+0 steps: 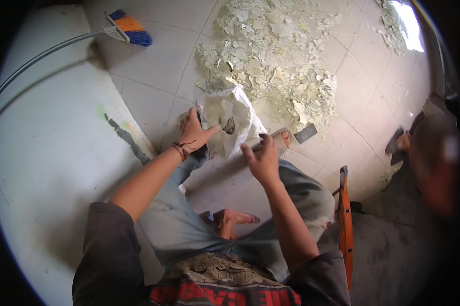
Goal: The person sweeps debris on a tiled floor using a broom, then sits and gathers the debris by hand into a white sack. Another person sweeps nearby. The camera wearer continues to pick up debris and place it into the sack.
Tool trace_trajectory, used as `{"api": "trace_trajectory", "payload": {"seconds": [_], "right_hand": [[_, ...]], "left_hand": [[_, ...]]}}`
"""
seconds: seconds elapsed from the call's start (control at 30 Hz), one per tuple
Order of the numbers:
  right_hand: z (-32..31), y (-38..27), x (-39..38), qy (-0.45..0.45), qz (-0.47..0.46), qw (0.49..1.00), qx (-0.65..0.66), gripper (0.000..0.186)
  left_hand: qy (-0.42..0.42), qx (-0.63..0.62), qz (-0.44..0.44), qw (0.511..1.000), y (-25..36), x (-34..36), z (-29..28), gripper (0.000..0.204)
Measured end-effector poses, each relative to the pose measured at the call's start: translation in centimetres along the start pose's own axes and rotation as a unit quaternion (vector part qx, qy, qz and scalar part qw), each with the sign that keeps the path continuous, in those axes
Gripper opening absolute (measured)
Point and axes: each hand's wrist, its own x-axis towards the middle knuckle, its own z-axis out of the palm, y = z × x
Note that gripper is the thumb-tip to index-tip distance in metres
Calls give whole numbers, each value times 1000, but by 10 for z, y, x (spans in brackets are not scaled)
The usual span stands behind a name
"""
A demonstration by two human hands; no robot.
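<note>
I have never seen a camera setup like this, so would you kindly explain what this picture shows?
Certainly. There is no machine here, only someone's bare hands, seen from a fisheye camera worn on their head and looking down; that lens bends straight edges. The left hand seems to hold the left edge of an open white bag. The right hand is open at its other side; contact is hard to judge. Beyond, pale flakes lie heaped on the tiled floor. A broom is at upper left.
</note>
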Motion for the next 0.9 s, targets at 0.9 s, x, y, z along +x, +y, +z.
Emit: {"api": "trace_trajectory", "payload": {"seconds": [0.9], "right_hand": [[-79, -188, 81, -167, -207, 913, 308, 31]], "left_hand": [[-8, 2, 272, 962, 34, 17, -226, 53]]}}
